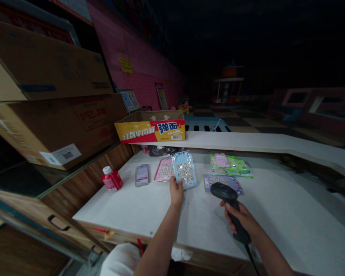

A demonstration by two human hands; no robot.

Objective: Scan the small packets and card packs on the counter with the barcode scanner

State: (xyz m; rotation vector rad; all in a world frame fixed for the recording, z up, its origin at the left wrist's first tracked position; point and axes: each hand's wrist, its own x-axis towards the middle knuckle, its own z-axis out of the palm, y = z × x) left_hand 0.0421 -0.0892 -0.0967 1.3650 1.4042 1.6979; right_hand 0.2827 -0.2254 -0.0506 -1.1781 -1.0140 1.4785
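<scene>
My left hand [176, 190] pinches the lower left edge of a blue card pack [185, 168] in a clear plastic sleeve, tilted up from the counter. Behind it lies a pink card pack [164, 170], partly covered by the blue one. My right hand [239, 216] is wrapped round the handle of a black barcode scanner [225, 191], its cord running down toward me. Beneath the scanner's head a purple card pack [215, 181] lies flat, partly hidden. Farther back is a pile of green packs [234, 166] with a pink pack [220, 160] on top.
A red bottle with a white cap [112, 179] and a phone-like device [142, 175] stand to the left on the white counter [126, 209]. A yellow and red noodle carton [152, 130] sits on the raised ledge [232, 141]. Large cardboard boxes [60, 126] are stacked at the left.
</scene>
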